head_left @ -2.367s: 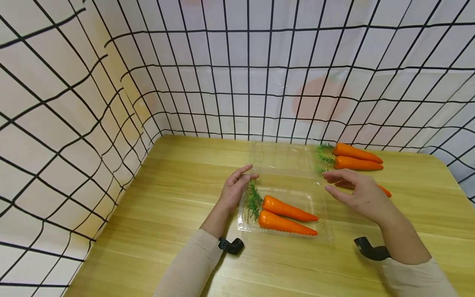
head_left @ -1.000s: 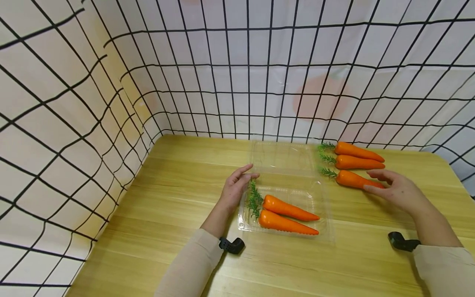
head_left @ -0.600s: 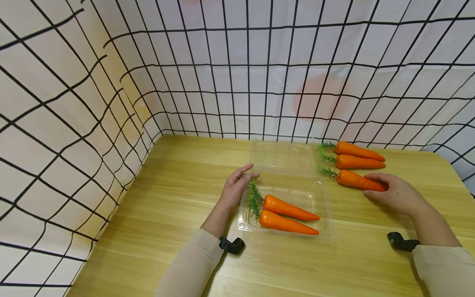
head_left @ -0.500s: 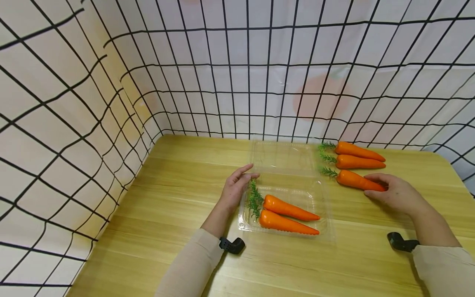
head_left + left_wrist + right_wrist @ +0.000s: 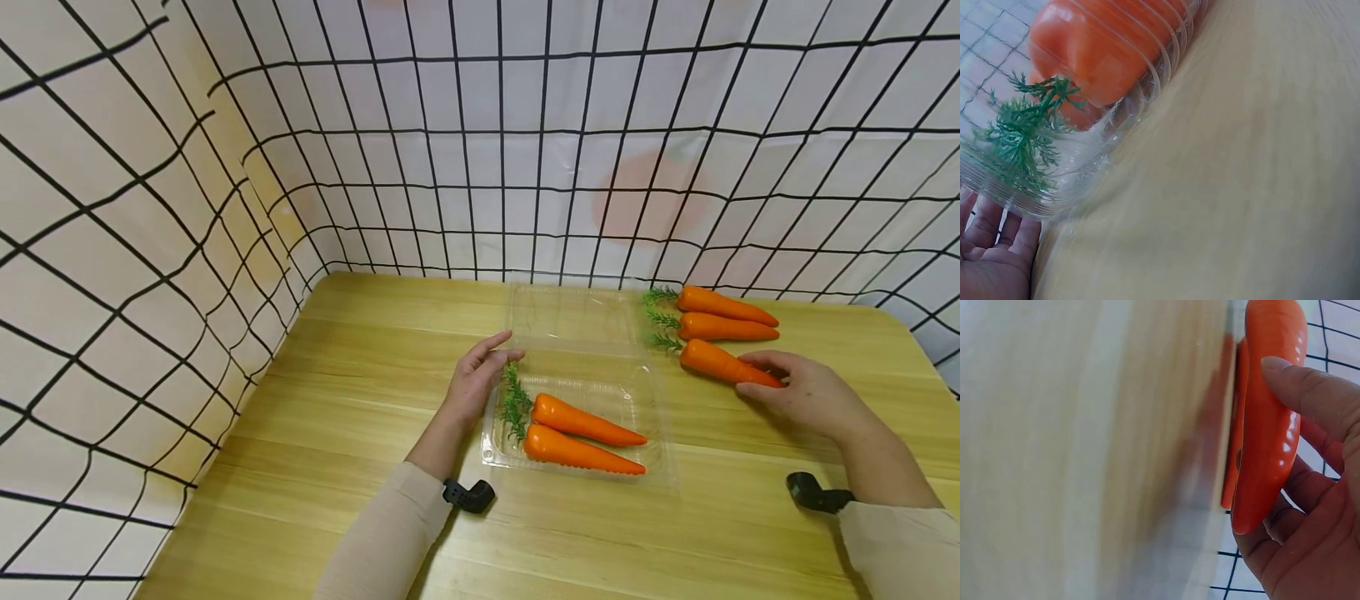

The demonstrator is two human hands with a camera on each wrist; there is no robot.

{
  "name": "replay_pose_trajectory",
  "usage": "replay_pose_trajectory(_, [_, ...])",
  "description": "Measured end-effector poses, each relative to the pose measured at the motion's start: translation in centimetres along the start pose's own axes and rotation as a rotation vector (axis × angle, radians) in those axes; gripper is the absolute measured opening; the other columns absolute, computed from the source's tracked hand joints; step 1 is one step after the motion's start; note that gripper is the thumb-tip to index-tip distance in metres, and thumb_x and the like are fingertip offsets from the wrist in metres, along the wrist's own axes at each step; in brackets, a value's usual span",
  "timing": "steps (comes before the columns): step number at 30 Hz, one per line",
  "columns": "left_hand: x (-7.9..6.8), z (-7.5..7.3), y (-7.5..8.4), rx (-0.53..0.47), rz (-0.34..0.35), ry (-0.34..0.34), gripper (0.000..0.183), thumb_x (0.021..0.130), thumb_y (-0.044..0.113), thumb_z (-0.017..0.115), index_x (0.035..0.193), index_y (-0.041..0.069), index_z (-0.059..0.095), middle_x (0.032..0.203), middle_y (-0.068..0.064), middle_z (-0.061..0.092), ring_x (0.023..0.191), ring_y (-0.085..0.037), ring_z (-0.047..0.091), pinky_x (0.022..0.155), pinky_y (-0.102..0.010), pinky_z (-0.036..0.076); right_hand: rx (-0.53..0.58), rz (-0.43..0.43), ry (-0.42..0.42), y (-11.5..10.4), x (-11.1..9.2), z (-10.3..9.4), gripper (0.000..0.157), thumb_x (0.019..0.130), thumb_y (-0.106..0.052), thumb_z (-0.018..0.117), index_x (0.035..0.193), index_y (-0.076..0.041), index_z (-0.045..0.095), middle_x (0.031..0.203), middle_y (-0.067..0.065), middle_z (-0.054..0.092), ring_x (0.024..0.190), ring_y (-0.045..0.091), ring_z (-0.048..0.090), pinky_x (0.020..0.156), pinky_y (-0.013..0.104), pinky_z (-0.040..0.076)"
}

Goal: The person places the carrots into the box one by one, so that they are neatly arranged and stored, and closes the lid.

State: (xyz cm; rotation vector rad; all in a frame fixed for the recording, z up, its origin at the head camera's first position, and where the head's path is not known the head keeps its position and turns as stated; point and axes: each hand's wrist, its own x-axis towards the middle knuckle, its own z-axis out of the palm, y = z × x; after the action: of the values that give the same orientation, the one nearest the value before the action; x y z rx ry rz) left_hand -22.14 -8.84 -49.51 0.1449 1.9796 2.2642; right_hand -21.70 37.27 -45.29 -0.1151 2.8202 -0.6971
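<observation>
My right hand (image 5: 802, 392) holds the tapering end of a carrot (image 5: 712, 361) between thumb and fingers. In the right wrist view that carrot (image 5: 1272, 419) stands a little off the table, thumb along its side. A clear plastic clamshell box (image 5: 656, 425) lies unfolded in the middle, its lid (image 5: 570, 312) flat toward the back. Two carrots rest in its base, a rear one (image 5: 581, 419) and a front one (image 5: 573, 450), green tops to the left. My left hand (image 5: 474, 383) touches the box's left wall with extended fingers, beside the green leaves (image 5: 1025, 137).
Two more carrots lie side by side at the back right, the farther (image 5: 723, 305) and the nearer (image 5: 727, 327), tops pointing left. A wooden table (image 5: 315, 467) carries everything. Black wire mesh (image 5: 480, 158) fences its back and sides.
My right hand moved right from near the box to the nearest loose carrot and took hold of its tip. The carrot's thick end has just risen slightly. My left hand stayed put.
</observation>
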Motion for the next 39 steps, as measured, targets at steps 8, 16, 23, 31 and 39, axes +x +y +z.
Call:
replay_pose_trajectory(8, [-0.1, 0.0, -0.1, 0.014, 0.004, 0.007, 0.047, 0.105, 0.02, 0.052, 0.15, 0.005, 0.049, 0.131, -0.02, 0.069, 0.133, -0.029, 0.059, 0.121, -0.046, 0.037, 0.016, -0.009, 0.0, -0.3, -0.8, -0.8, 0.072, 0.098, -0.056, 0.06, 0.148, -0.007, 0.047, 0.143, 0.035, 0.047, 0.119, 0.051, 0.047, 0.091, 0.067, 0.041])
replay_pose_trajectory(16, [0.0, 0.0, -0.1, 0.029, -0.003, 0.015, 0.047, 0.105, 0.02, 0.052, 0.15, 0.006, 0.05, 0.131, -0.019, 0.07, 0.131, -0.027, 0.06, 0.113, -0.035, 0.043, 0.042, 0.001, 0.039, -0.4, -1.5, -0.9, 0.07, 0.1, -0.054, 0.058, 0.15, -0.007, 0.046, 0.144, 0.035, 0.047, 0.122, 0.053, 0.045, 0.09, 0.065, 0.04])
replay_pose_trajectory(23, [-0.1, 0.0, -0.1, 0.031, 0.001, 0.007, 0.046, 0.105, 0.02, 0.051, 0.15, 0.007, 0.05, 0.132, -0.021, 0.068, 0.132, -0.028, 0.059, 0.117, -0.039, 0.041, 0.105, -0.009, 0.094, -0.3, -2.0, -0.6, 0.06, 0.101, -0.048, 0.059, 0.145, -0.009, 0.052, 0.13, 0.021, 0.06, 0.103, 0.016, 0.053, 0.074, 0.029, 0.04])
replay_pose_trajectory(31, [0.0, 0.1, -0.1, 0.021, 0.024, -0.001, 0.045, 0.106, 0.018, 0.05, 0.149, 0.004, 0.049, 0.132, -0.024, 0.067, 0.134, -0.031, 0.057, 0.12, -0.043, 0.038, 0.162, -0.044, 0.183, -0.8, -2.3, -1.0, 0.052, 0.1, -0.044, 0.062, 0.139, -0.01, 0.057, 0.105, -0.028, 0.051, 0.085, -0.013, 0.045, 0.064, 0.02, 0.044])
replay_pose_trajectory(39, [0.1, 0.1, -0.2, 0.013, 0.026, 0.003, 0.046, 0.106, 0.017, 0.051, 0.149, 0.002, 0.048, 0.131, -0.024, 0.068, 0.133, -0.032, 0.058, 0.118, -0.039, 0.04, 0.235, -0.06, 0.234, -1.9, -2.8, -1.0, 0.053, 0.1, -0.039, 0.065, 0.139, -0.005, 0.055, 0.098, -0.036, 0.05, 0.083, -0.008, 0.047, 0.063, 0.018, 0.045])
